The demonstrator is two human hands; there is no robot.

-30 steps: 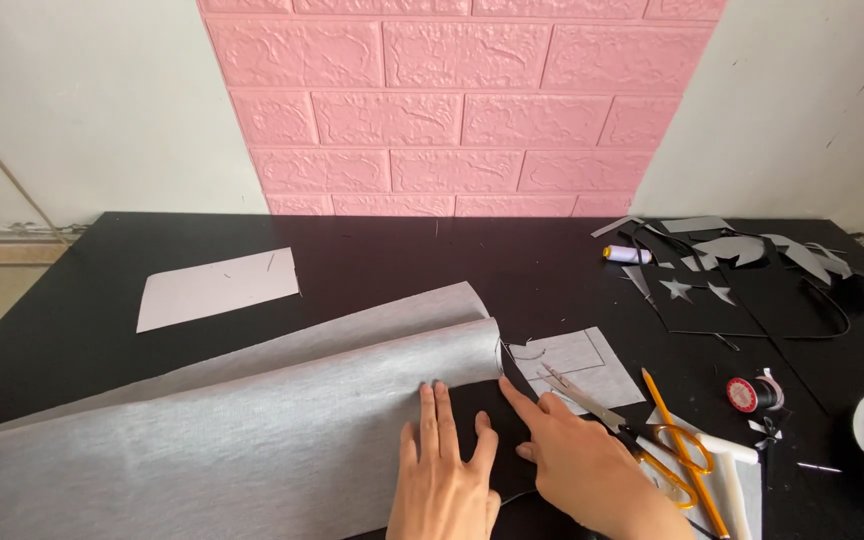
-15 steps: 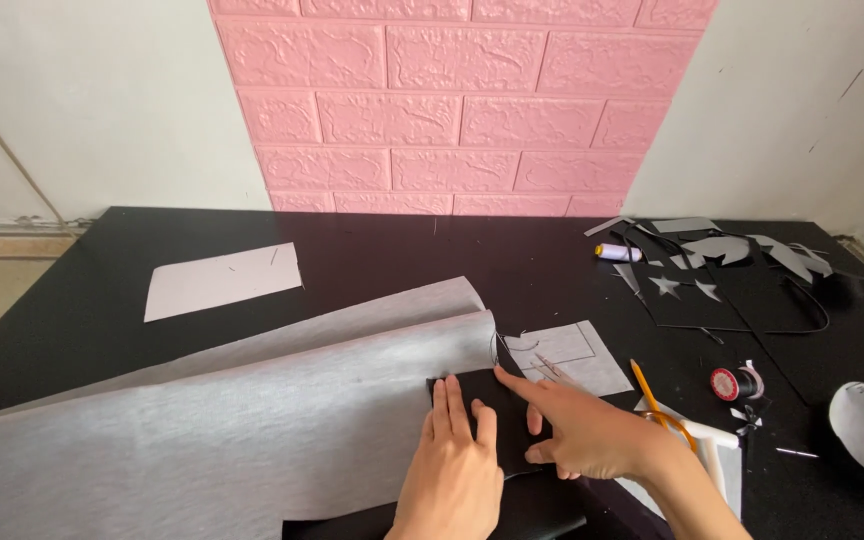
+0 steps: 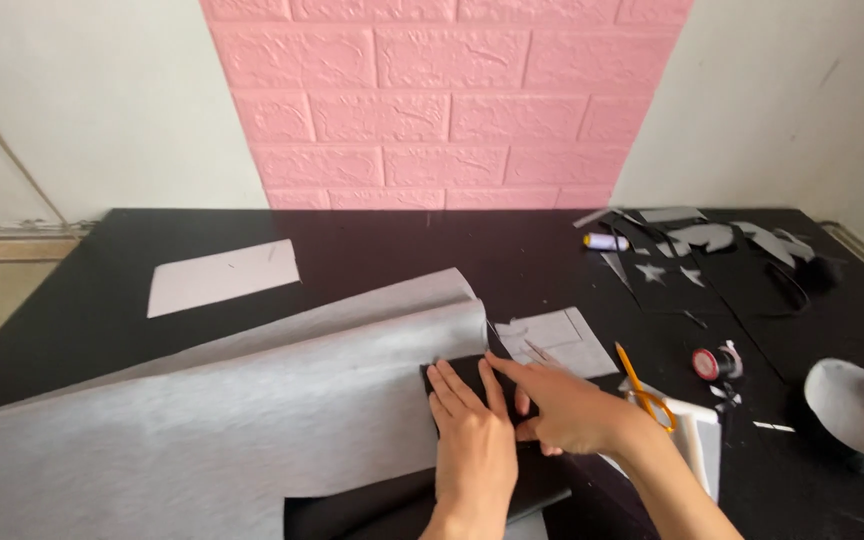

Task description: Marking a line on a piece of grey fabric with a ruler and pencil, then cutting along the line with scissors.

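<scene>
Pressing flat, the left hand (image 3: 472, 440) is spread open on the black piece (image 3: 462, 378). Beside it, the right hand (image 3: 567, 410) is laid pointing, holding nothing; the grey fabric (image 3: 252, 420) edge should be kept aligned.

Two hands (image 3: 472, 440) press on one black fabric piece (image 3: 457, 375) beside one large grey felt sheet (image 3: 222, 410). The table holds one pair of orange-handled scissors (image 3: 642, 385), one purple thread spool (image 3: 604, 241), one tape roll (image 3: 709, 363) and two pale paper sheets (image 3: 222, 276) (one far left, one by the hands). Two small grey stars (image 3: 650, 271) lie among the offcuts.
</scene>
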